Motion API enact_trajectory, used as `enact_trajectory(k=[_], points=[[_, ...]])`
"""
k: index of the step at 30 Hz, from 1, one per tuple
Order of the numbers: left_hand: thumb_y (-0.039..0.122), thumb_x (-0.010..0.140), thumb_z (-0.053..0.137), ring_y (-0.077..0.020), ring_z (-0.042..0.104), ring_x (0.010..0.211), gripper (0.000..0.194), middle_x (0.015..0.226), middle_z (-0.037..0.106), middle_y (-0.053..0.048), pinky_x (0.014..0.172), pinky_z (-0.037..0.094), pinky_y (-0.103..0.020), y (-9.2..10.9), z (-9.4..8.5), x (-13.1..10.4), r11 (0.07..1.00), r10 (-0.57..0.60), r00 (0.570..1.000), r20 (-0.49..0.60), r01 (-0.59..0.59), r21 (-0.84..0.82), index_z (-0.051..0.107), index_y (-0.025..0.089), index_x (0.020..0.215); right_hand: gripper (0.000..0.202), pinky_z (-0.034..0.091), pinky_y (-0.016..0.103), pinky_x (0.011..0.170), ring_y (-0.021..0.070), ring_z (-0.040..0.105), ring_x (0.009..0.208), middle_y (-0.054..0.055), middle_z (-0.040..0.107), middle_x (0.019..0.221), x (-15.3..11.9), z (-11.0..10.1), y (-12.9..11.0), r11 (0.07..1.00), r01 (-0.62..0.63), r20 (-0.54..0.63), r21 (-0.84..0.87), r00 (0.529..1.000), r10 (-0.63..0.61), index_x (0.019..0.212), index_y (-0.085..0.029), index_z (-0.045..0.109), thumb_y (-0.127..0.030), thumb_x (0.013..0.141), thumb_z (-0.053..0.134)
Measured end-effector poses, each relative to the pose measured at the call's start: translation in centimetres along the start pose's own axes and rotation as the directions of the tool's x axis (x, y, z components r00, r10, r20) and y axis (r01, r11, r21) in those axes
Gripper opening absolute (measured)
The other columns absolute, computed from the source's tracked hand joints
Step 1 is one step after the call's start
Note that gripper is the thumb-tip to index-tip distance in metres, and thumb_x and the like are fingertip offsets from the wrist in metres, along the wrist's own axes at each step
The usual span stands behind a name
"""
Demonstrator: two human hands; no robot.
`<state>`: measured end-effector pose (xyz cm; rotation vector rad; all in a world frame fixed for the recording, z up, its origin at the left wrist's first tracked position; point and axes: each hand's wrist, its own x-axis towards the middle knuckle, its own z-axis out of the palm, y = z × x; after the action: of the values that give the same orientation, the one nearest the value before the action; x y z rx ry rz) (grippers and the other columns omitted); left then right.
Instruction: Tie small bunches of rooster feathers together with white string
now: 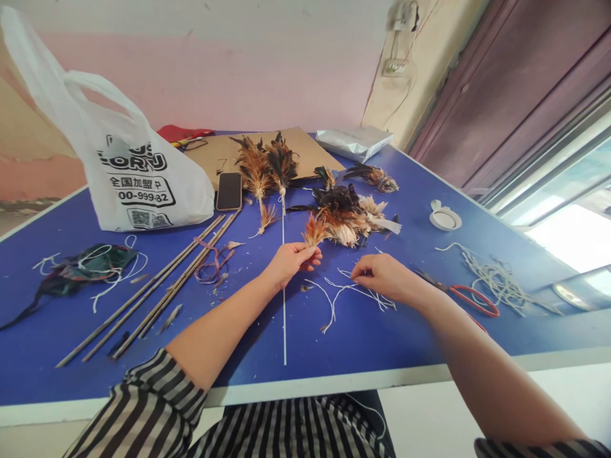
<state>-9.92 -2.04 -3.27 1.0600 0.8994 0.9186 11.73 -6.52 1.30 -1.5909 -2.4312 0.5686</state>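
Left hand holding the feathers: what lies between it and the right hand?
In the head view, loose white strings lie on the blue tabletop between the left hand and the right hand, some close to the latter.

Open passage between feather pile [342, 215] and tape [445, 220]

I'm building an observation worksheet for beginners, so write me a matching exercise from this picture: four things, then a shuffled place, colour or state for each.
Things
1. Small orange feather bunch
2. Scissors
3. Phone
4. Loose white strings

Places, colours and states
A. Lying beside the plastic bag
B. On the table, next to the right hand
C. Pinched in the fingers of the left hand
D. Red-handled

Right pairs: 1-C, 2-D, 3-A, 4-B
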Motion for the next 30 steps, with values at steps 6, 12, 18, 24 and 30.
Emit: enact_trajectory(k=[6, 12, 18, 24, 30], points=[[0.024, 0.072, 0.063, -0.0128, 0.063, 0.071, 0.017, 0.082, 0.066, -0.01, 0.059, 0.048, -0.02, 0.2, 0.8, -0.6, 0.994, -0.075, 0.993, 0.087, 0.081, -0.066, 0.063, 0.009, 0.078, 0.019, 0.04, 0.024, 0.07, 0.0158, 0.058, 0.076, 0.004, 0.064, 0.082, -1.3, 1.6, 0.8, 0.983, 0.035, -0.039, -0.183, 0.998, -0.043, 0.08, -0.021, 0.067, -0.021, 0.076, 0.049], [0.022, 0.072, 0.064, -0.0163, 0.063, 0.085, 0.017, 0.098, 0.064, -0.015, 0.073, 0.05, -0.023, -0.5, 1.6, -1.2, 0.977, -0.172, 0.95, 0.262, 0.199, -0.08, 0.065, 0.007, 0.081, 0.018, 0.039, 0.024, 0.066, 0.0165, 0.058, 0.075, 0.006, 0.061, 0.084, -0.6, 2.8, 0.5, 0.941, -0.022, -0.033, -0.337, 0.999, 0.011, 0.079, -0.02, 0.065, -0.02, 0.076, 0.048], [0.02, 0.073, 0.062, -0.0152, 0.064, 0.081, 0.015, 0.097, 0.064, -0.016, 0.07, 0.051, -0.02, -0.4, 1.8, -1.3, 0.972, -0.204, 0.958, 0.201, 0.222, -0.076, 0.065, 0.006, 0.079, 0.014, 0.042, 0.023, 0.058, 0.0125, 0.056, 0.058, 0.001, 0.063, 0.066, -1.1, 0.6, 0.3, 0.999, -0.048, -0.084, 0.025, 0.995, 0.05, 0.075, -0.018, 0.062, -0.023, 0.073, 0.049], [0.015, 0.075, 0.059, -0.0075, 0.062, 0.059, 0.011, 0.096, 0.065, -0.015, 0.054, 0.05, -0.014, 0.0, 1.7, -1.5, 0.948, -0.24, 0.925, 0.294, 0.289, -0.136, 0.064, 0.006, 0.08, 0.011, 0.041, 0.019, 0.043, 0.011, 0.056, 0.049, -0.001, 0.062, 0.056, -0.7, -0.8, -1.0, 0.881, -0.116, 0.021, 0.459, 0.993, 0.119, 0.078, -0.018, 0.054, -0.027, 0.073, 0.051], [0.015, 0.077, 0.055, -0.0188, 0.065, 0.078, 0.013, 0.09, 0.065, -0.019, 0.069, 0.052, -0.023, -1.2, 1.9, -1.4, 0.901, -0.328, 0.869, 0.371, 0.406, -0.154, 0.061, 0.003, 0.076, 0.007, 0.04, 0.018, 0.041, 0.0099, 0.055, 0.046, 0.0, 0.061, 0.055, 0.9, -1.1, -0.8, 0.825, -0.077, -0.018, 0.559, 0.994, 0.105, 0.074, -0.017, 0.053, -0.023, 0.07, 0.054]])
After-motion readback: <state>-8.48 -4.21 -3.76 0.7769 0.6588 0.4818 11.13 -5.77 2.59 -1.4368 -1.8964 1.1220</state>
